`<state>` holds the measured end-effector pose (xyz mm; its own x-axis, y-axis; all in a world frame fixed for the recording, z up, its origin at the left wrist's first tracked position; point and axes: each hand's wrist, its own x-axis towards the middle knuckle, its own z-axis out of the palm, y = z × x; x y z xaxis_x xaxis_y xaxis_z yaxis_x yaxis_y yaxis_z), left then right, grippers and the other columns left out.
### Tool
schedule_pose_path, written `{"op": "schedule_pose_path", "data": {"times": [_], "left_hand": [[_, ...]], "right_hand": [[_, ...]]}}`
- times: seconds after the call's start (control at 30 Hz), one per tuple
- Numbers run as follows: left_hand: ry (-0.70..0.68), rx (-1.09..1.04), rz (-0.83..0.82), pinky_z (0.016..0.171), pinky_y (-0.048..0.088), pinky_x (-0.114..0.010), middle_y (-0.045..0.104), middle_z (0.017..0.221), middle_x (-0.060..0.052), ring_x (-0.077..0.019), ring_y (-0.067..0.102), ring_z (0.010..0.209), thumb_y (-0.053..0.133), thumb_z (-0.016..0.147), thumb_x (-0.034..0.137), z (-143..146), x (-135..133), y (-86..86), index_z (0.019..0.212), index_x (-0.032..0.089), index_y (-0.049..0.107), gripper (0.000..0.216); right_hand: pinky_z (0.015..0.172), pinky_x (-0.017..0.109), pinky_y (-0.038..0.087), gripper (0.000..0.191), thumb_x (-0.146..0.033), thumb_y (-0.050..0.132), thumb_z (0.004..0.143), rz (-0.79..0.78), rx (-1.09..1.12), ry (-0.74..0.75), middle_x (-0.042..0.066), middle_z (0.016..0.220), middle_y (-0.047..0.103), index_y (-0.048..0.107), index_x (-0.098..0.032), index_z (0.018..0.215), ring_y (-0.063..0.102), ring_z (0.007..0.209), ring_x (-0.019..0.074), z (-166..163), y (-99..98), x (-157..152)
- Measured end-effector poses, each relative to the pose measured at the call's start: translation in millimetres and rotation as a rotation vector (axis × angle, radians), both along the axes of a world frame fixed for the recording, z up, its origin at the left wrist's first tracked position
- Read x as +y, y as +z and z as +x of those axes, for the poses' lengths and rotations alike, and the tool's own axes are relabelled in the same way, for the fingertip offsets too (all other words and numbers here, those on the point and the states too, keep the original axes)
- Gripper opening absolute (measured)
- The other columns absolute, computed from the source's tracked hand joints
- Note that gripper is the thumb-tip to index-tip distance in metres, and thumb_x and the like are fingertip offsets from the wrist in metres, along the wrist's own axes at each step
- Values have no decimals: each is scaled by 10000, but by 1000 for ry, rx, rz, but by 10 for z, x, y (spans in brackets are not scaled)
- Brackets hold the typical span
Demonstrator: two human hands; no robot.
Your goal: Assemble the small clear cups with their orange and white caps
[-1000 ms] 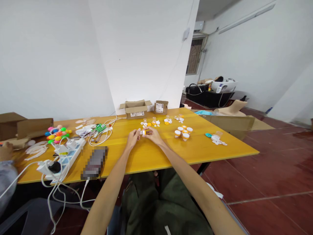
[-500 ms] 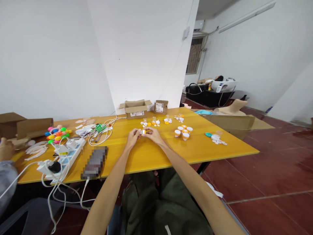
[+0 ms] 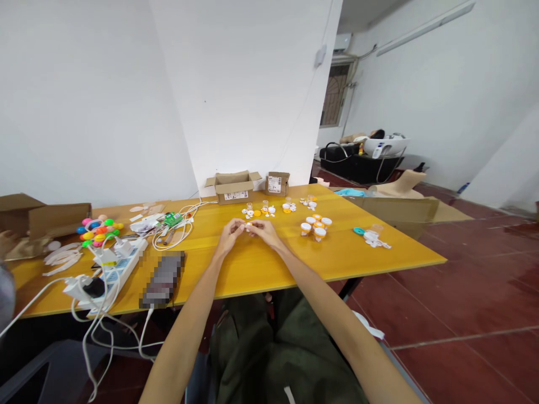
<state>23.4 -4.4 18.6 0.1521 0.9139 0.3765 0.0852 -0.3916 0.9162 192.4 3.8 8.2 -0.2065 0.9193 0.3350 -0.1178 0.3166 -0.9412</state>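
Above the middle of the table, my left hand [image 3: 230, 234] and my right hand [image 3: 264, 231] meet with fingers pinched on a small white-and-orange plastic part [image 3: 249, 225]. Fingertips cover most of it, so its exact shape cannot be made out. Just beyond my hands lie loose white and orange parts [image 3: 257, 213] with small clear cups among them. To the right stands a cluster of several small jars [image 3: 319, 233] with white and orange lids. Farther right, a teal ring [image 3: 359, 231] lies beside white plastic pieces [image 3: 374, 240].
Two cardboard boxes, a larger open box [image 3: 233, 188] and a smaller box [image 3: 277, 183], stand at the wall. On the left are a power strip [image 3: 122, 269] with white cables, a phone [image 3: 163, 278] and colourful balls [image 3: 100, 229]. Another person's hand [image 3: 7, 241] shows at the far left edge.
Both hands stay in place, but the part between my fingers has turned and shows less of itself. The other person's arm has shifted left, their hand nearer the open box.
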Motion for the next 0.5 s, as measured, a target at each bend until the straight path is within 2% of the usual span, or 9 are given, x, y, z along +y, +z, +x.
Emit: {"op": "schedule_pose_path", "data": {"times": [0.2, 0.37, 0.5], "left_hand": [[-36, -4, 21, 840, 514, -329, 743, 904, -44, -202, 668, 875, 788, 682, 449, -6, -25, 23, 840, 207, 691, 304], [-71, -39, -23, 880, 516, -355, 748, 938, -63, -217, 678, 918, 800, 668, 421, 2, -101, 103, 805, 200, 689, 283], [-21, -82, -36, 895, 513, -347, 743, 995, -63, -216, 678, 962, 825, 641, 430, 18, -106, 125, 904, 212, 683, 370]], "right_hand": [[532, 255, 537, 430, -601, 787, 657, -74, -26, 19, 26, 676, 711, 721, -185, 744, 666, 569, 150, 12, 0, -7], [527, 246, 541, 415, -568, 820, 645, -98, -12, 34, 25, 691, 715, 696, -186, 751, 671, 563, 143, 2, 20, -31], [534, 248, 547, 410, -561, 818, 653, -89, -18, 46, 27, 701, 716, 697, -185, 763, 673, 570, 143, 1, 25, -34]]}}
